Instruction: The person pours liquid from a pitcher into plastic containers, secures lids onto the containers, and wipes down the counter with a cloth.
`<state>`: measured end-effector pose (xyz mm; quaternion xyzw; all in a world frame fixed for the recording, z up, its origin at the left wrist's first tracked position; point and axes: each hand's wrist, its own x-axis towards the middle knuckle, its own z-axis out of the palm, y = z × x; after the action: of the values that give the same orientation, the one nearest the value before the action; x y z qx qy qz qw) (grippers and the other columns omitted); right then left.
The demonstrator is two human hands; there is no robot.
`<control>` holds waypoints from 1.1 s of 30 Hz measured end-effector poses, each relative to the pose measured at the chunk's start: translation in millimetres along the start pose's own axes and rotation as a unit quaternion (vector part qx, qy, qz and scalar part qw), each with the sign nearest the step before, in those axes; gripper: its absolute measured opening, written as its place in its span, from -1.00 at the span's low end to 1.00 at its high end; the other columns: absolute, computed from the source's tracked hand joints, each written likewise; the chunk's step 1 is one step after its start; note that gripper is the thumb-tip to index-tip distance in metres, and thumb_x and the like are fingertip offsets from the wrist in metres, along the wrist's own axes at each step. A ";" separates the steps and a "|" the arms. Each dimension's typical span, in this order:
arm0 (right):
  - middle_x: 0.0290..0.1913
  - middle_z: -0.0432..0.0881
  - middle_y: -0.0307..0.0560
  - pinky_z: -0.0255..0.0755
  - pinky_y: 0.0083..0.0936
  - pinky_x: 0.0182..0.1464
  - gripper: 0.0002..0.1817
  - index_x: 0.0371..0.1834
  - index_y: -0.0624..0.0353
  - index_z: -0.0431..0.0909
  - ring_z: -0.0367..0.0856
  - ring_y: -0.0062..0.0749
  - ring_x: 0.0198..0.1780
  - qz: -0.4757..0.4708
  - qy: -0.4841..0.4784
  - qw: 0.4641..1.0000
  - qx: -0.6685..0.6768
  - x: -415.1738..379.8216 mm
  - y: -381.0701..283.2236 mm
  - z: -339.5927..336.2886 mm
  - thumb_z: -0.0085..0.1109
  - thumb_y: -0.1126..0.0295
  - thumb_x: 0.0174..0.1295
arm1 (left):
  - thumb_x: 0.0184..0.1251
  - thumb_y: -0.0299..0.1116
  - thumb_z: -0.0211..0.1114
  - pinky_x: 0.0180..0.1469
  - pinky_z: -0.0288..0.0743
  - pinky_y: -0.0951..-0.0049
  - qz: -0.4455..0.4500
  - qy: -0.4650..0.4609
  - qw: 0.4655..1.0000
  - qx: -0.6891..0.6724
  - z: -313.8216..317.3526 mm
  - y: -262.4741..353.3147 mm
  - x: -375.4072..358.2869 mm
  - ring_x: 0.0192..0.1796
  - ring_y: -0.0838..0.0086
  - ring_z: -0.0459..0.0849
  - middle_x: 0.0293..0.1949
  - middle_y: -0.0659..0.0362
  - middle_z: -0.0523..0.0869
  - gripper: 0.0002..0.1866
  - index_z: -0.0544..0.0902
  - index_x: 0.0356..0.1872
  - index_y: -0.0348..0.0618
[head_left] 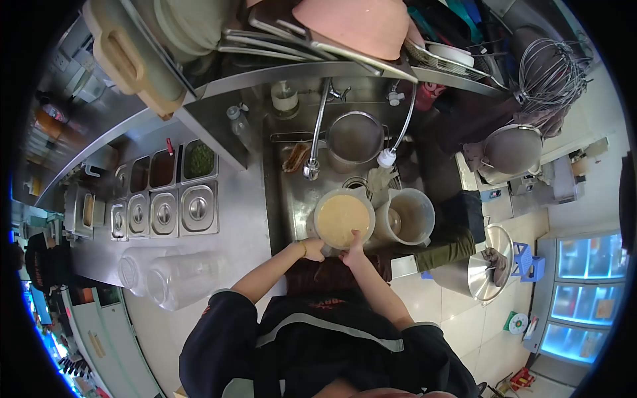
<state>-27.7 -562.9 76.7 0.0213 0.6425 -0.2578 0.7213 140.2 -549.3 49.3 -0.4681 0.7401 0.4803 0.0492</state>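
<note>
A round, pale plastic tub [317, 209] with cloudy beige liquid [342, 220] in it is held over the near side of the metal sink. My left hand [312, 249] is closed at its near left edge. On the near right, my right hand [353, 251] grips the same tub, thumb over the rim and fingers partly hidden below. Right beside the tub stands a translucent plastic pitcher [428, 215]. Behind it, a pot [355, 139] sits in the sink under the faucet [311, 169].
Lidded steel food pans [198, 207] line the left counter, with two clear plastic jars [182, 278] nearer me. A shelf with a pink bowl [355, 26] overhangs the sink. A brush [296, 157] lies in the sink. At right, a large metal pot [458, 275] stands low.
</note>
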 end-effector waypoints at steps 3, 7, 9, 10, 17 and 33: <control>0.32 0.20 0.12 -0.08 -0.18 0.29 0.03 0.38 0.03 0.05 0.03 -0.07 0.38 -0.019 -0.108 0.994 -0.019 17.2 10.5 -10.2 0.06 -0.31 -0.15 | -0.10 -0.33 0.19 -0.14 0.52 0.23 -0.090 -0.120 0.983 0.103 -73.2 31.0 27.5 -0.20 0.15 0.67 -0.32 -0.08 0.68 -0.69 0.64 -0.27 -0.21; 0.19 0.33 0.05 0.05 -0.40 0.13 -0.05 0.28 0.01 0.20 0.24 -0.15 0.13 0.041 -0.087 0.992 -0.076 50.1 38.2 -11.7 0.19 -0.23 -0.21 | 0.02 -0.22 0.17 -0.22 0.52 0.23 0.002 0.292 0.957 0.011 -154.8 81.4 75.6 -0.23 0.19 0.67 -0.41 0.05 0.69 -0.74 0.65 -0.30 -0.09; 0.17 0.32 0.00 0.03 -0.41 0.14 -0.07 0.28 -0.01 0.21 0.24 -0.19 0.10 0.060 -0.122 0.986 -0.092 20.0 28.7 1.3 0.24 -0.17 -0.21 | 0.14 -0.06 0.13 -0.17 0.51 0.27 0.008 0.245 0.970 -0.013 -161.6 60.9 134.8 -0.25 0.23 0.68 -0.37 0.07 0.70 -0.67 0.65 -0.31 -0.10; 0.16 0.32 -0.02 0.02 -0.41 0.15 -0.08 0.27 -0.02 0.21 0.25 -0.20 0.08 0.070 -0.140 0.983 -0.100 8.9 23.8 7.0 0.26 -0.14 -0.22 | 0.17 0.02 0.09 -0.12 0.50 0.31 -0.014 0.180 0.983 -0.021 -170.7 63.5 144.5 -0.21 0.26 0.67 -0.32 0.07 0.70 -0.59 0.65 -0.29 -0.12; 0.03 0.37 -0.19 0.09 -0.25 0.16 -0.36 0.01 -0.16 0.40 0.27 -0.35 0.05 0.147 -0.196 0.961 -0.128 38.1 27.2 -3.2 0.35 0.05 -0.25 | 0.15 0.50 -0.38 0.25 0.23 0.34 -0.120 -0.068 0.962 -0.236 -173.2 18.4 164.4 0.16 0.28 0.47 0.09 -0.02 0.54 0.01 0.47 0.12 -0.32; 0.03 0.47 -0.20 0.20 -0.37 0.11 -0.32 0.17 -0.07 0.32 0.38 -0.43 0.05 0.142 -0.182 0.934 -0.271 37.4 -72.4 -89.4 0.21 -0.02 -0.07 | 0.12 0.52 -0.53 0.29 0.14 0.28 -0.118 0.090 0.729 -0.668 -76.7 -45.8 115.9 0.27 0.35 0.36 0.25 0.07 0.40 -0.02 0.33 0.29 -0.03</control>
<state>-136.9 -606.0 47.9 -0.1312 0.5359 0.0320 0.8334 138.5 -686.8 -0.8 -0.5045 0.1678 0.7970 -0.2865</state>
